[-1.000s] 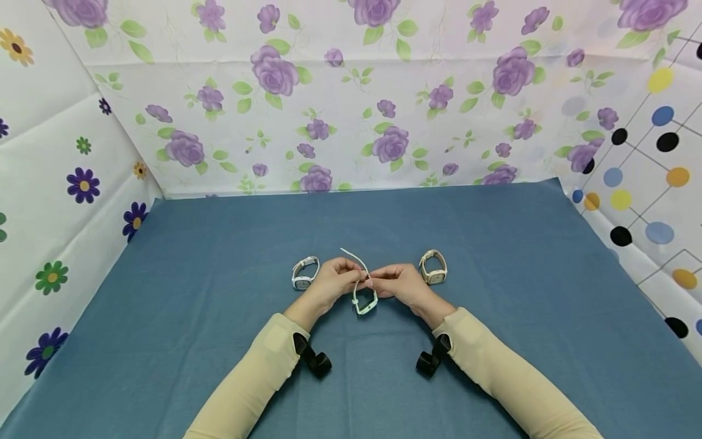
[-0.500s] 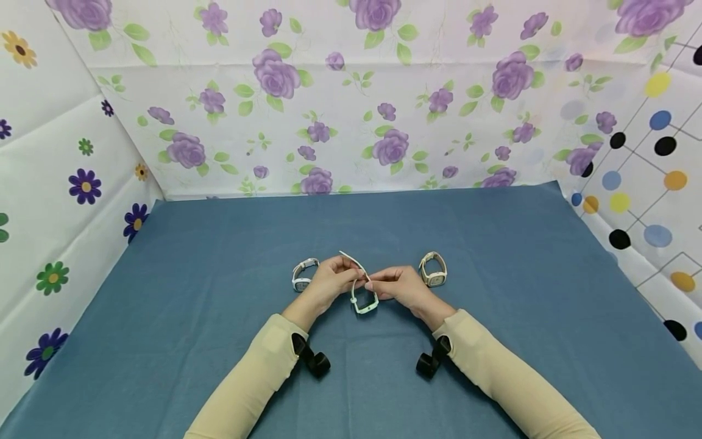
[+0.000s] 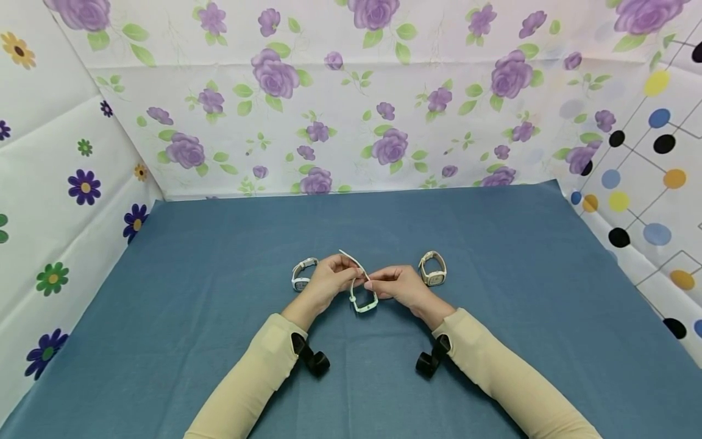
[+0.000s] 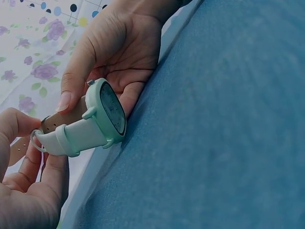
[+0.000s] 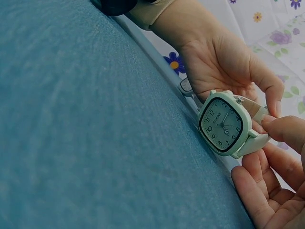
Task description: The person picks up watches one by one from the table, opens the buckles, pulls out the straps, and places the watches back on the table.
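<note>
A mint-green wristwatch (image 3: 366, 309) hangs between both hands at the middle of the table, its strap bent into a loop. My left hand (image 3: 331, 281) pinches the strap at the buckle (image 4: 38, 140) end. The right hand (image 3: 403, 285) holds the other strap half between thumb and fingers. In the left wrist view, the holed strap (image 4: 57, 123) appears on both sides of the buckle, its tan inner face showing. Its free end points up and left in the head view. The square dial (image 5: 221, 125) faces the right wrist camera. Fingers hide part of the buckle.
A white watch (image 3: 301, 283) lies beside my left hand, partly covered by it. Just right of the right hand is a beige watch (image 3: 435, 277). A blue cloth (image 3: 351, 390) covers the table, with patterned sheets behind and at both sides.
Both hands keep their hold with hardly any movement. The watch case has tilted slightly and risen a little, and the strap's free end has shifted very slightly.
</note>
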{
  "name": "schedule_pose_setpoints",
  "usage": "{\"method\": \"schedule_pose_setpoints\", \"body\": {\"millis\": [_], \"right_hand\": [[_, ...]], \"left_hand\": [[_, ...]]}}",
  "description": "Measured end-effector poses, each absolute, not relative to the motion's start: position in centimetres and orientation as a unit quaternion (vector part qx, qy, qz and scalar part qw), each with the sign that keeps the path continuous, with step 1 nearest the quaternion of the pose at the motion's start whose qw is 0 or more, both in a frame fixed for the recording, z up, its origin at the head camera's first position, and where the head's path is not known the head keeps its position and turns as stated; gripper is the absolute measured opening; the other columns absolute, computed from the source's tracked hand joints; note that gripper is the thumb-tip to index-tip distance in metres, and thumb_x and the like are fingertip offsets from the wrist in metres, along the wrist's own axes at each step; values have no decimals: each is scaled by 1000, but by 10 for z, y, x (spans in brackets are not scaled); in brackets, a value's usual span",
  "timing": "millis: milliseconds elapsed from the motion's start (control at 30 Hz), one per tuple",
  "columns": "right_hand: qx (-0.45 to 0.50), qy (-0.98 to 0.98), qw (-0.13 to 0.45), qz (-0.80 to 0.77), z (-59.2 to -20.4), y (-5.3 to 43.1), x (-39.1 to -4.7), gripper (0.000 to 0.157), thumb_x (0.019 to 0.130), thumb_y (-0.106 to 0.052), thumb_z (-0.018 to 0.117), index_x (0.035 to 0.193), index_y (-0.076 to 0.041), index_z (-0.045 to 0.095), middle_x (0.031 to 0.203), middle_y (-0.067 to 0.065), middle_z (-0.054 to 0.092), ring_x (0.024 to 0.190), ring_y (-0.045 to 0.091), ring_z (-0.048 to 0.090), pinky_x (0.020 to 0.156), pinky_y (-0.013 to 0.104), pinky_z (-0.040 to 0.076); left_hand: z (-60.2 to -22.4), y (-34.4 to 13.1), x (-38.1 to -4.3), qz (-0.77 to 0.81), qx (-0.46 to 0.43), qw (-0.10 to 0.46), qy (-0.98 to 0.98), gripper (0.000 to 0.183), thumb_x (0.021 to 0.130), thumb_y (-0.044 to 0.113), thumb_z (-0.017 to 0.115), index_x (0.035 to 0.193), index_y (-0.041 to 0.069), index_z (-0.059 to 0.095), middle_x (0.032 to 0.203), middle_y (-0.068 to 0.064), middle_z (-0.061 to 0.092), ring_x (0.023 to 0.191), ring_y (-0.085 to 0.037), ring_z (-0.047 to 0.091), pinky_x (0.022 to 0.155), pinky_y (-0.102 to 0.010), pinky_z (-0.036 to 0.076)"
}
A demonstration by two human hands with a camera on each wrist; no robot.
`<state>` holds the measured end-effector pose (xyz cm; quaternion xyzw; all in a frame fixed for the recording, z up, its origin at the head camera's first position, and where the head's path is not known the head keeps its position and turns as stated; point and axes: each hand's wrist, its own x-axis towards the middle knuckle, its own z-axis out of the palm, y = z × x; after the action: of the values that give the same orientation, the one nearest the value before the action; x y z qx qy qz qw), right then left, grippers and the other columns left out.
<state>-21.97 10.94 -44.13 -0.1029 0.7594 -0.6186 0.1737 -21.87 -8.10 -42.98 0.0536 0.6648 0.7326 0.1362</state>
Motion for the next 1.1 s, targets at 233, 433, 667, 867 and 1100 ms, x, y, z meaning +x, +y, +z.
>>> {"method": "schedule_pose_setpoints", "body": {"millis": [233,433,667,867,1100], "right_hand": [[-103,757,175,-621,-441,108,-220,30,88,-17,69,110,4,69,95,6,71,82,15,67,77,34,58],[-105,768,174,-607,-441,108,-219,30,87,-19,70,109,2,70,94,7,71,81,14,67,77,34,58],[-100,774,173,-601,-441,109,-219,29,87,-18,70,109,1,70,96,9,70,81,14,67,78,34,58],[-96,775,174,-600,-441,109,-219,28,87,-19,70,108,0,71,95,7,71,80,13,67,77,33,58],[-94,772,174,-604,-440,109,-219,26,87,-18,70,106,0,72,92,5,71,79,12,67,77,33,58]], "left_hand": [[-430,-82,-219,728,57,126,672,7,92,-4,52,89,0,57,82,-3,60,78,-10,64,78,-24,57],[-428,-86,-223,750,33,112,651,12,92,-5,53,83,2,56,81,-3,60,75,-8,64,76,-22,57],[-427,-87,-225,759,22,122,639,12,92,-5,53,83,2,55,82,-3,59,75,-8,64,75,-21,57],[-427,-87,-225,759,20,121,639,13,93,-5,53,82,3,54,82,-3,58,75,-8,64,75,-21,57],[-426,-88,-225,759,3,109,642,8,94,-3,52,88,1,55,84,-4,58,76,-8,64,76,-21,57]]}}
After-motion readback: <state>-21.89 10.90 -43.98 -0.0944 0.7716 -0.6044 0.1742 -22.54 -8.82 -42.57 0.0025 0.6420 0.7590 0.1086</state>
